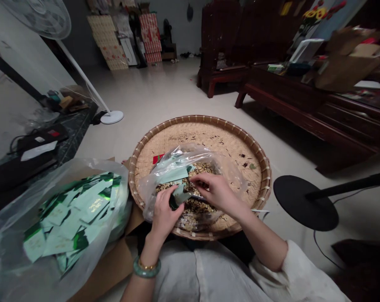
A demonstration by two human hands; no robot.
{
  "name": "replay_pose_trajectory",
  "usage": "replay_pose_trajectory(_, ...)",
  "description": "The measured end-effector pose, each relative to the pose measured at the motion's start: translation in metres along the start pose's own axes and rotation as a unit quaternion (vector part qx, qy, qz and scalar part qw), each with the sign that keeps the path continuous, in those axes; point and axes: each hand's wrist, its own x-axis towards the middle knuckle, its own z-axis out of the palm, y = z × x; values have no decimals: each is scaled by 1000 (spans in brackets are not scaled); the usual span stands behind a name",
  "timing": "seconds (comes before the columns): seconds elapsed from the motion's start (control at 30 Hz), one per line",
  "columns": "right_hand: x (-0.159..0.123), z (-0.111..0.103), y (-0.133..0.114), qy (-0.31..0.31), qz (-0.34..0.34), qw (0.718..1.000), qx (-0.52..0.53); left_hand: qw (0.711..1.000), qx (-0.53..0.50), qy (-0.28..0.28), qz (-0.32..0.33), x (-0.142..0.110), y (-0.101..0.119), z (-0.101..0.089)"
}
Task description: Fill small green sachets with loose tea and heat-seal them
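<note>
My left hand (165, 209) grips a small light-green packet (181, 193) between thumb and fingers, its dark green side partly showing. Close to the packet's right side is my right hand (219, 192), its fingertips pinched together; whatever they hold is too small to make out. Beneath both hands lies a clear plastic bag (230, 167), spread open over a loose yellow-brown dried mix (197, 208). More light-green packets (174, 174) rest on the mix inside the bag. A round woven bamboo tray (265, 167) carries the bag.
To my left, a large plastic bag (7, 235) full of green packets (89, 203) stands by cardboard (114, 262). Dark scraps and a red piece (157, 159) lie on the tray. A black round stand base (303, 203) is at right, a white fan base (112, 117) beyond, wooden furniture (303, 107) behind.
</note>
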Motion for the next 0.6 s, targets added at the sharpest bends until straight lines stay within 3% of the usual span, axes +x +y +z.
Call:
replay_pose_trajectory(0.13,-6,3,7,0,19,1000,10,1000,-18,6,-25,-1,-6,-3)
replay_pose_trajectory(0.33,-19,39,29,-120,30,992,-36,996,-41,27,-81,2,-11,-13)
replay_pose_trajectory(0.47,-14,53,44,-131,33,986,-100,990,-66,26,-125,3,-13,-19)
replay_pose_trajectory(0.6,-6,53,33,-157,7,974,-163,984,-88,34,-149,2,-14,-20)
